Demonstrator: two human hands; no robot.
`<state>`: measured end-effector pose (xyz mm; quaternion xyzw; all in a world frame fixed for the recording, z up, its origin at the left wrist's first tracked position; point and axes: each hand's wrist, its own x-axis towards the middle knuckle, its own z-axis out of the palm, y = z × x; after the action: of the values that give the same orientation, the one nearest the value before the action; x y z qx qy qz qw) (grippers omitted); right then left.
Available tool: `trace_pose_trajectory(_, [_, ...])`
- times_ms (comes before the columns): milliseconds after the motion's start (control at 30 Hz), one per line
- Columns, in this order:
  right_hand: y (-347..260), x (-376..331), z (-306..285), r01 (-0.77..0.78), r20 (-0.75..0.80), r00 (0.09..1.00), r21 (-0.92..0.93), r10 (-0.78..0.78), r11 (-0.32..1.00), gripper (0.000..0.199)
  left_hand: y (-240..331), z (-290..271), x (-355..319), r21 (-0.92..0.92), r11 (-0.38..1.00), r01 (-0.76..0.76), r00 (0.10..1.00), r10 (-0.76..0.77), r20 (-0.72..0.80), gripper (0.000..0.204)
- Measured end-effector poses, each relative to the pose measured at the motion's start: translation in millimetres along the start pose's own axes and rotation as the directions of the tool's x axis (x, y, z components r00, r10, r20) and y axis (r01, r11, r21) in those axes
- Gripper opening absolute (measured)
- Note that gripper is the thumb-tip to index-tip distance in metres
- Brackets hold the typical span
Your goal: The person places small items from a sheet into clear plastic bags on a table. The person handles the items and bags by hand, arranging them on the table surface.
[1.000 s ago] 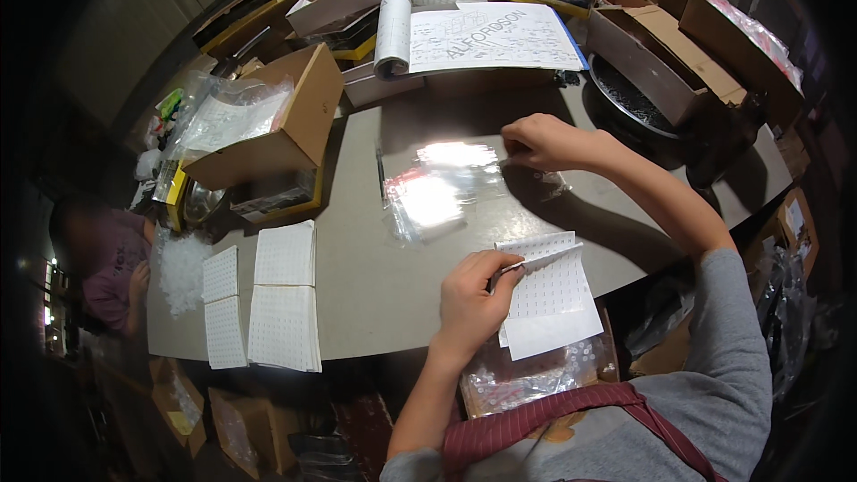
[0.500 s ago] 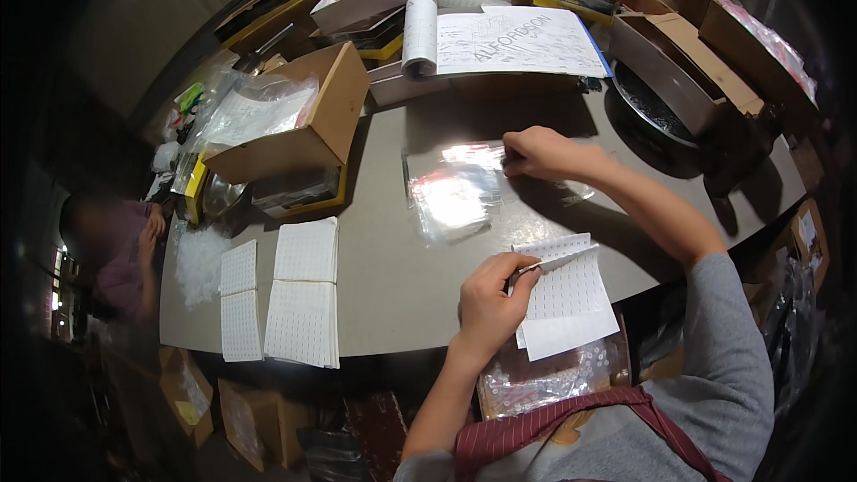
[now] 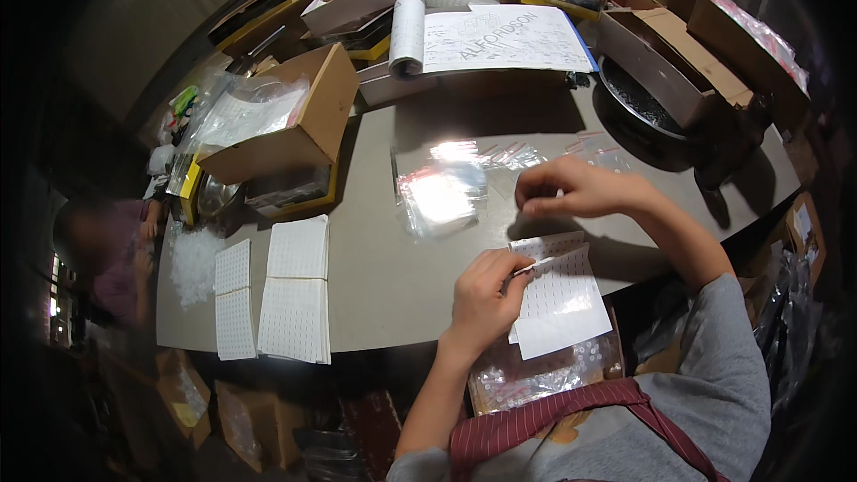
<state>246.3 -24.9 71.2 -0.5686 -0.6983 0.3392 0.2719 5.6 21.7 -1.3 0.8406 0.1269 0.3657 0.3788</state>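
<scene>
My left hand (image 3: pixel 485 293) is shut on a thin metal tool (image 3: pixel 538 265), its tip resting on a white dotted sheet (image 3: pixel 564 305) at the table's near edge. My right hand (image 3: pixel 571 189) hovers just above the sheet's far edge with the fingers curled together; what they pinch is hidden. A shiny clear plastic bag (image 3: pixel 442 198) lies left of that hand, and several small clear bags (image 3: pixel 511 156) lie beyond it on the grey table (image 3: pixel 393 277).
Stacks of white dotted sheets (image 3: pixel 295 290) lie at the left front beside a heap of small white pieces (image 3: pixel 192 259). Around the table stand an open cardboard box (image 3: pixel 308 129), an open pad (image 3: pixel 500 36), a dark round pan (image 3: pixel 643 107) and more boxes (image 3: pixel 674 67). Another person (image 3: pixel 103 250) sits at the far left.
My right hand has drawn back from the small clear bags toward the white sheet, fingers now curled. My left hand stays on the sheet with the tool.
</scene>
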Motion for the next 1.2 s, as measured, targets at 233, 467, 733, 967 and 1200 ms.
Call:
trace_pose_trajectory(233, [-34, -1, 15, 0.014, 0.180, 0.984, -0.099, 0.004, 0.995, 0.022, -4, -3, -1, 0.068, 0.995, -0.069, 0.997, 0.066, 0.038, 0.019])
trace_pose_trajectory(467, [-41, -7, 22, 0.057, 0.026, 0.998, -0.192, -0.052, 0.980, 0.024, -2, 0, -1, 0.040, 0.998, -0.044, 0.998, 0.043, 0.038, 0.015])
trace_pose_trajectory(733, [20, 13, -7, 0.141, -0.301, 0.937, -0.147, -0.180, 0.979, 0.012, -7, 4, -1, -0.037, 0.997, 0.071, 0.997, -0.070, 0.018, 0.011])
trace_pose_trajectory(967, [78, 10, -32, -0.104, -0.396, 0.911, -0.496, -0.118, 0.862, 0.016, 2, -2, -1, -0.042, 0.989, 0.140, 0.989, -0.142, -0.045, 0.010])
trace_pose_trajectory(1200, [69, 15, -53, -0.156, -0.386, 0.923, -0.381, -0.004, 0.911, 0.020, 2, 0, 1, -0.045, 0.991, 0.129, 0.991, -0.130, -0.029, 0.011])
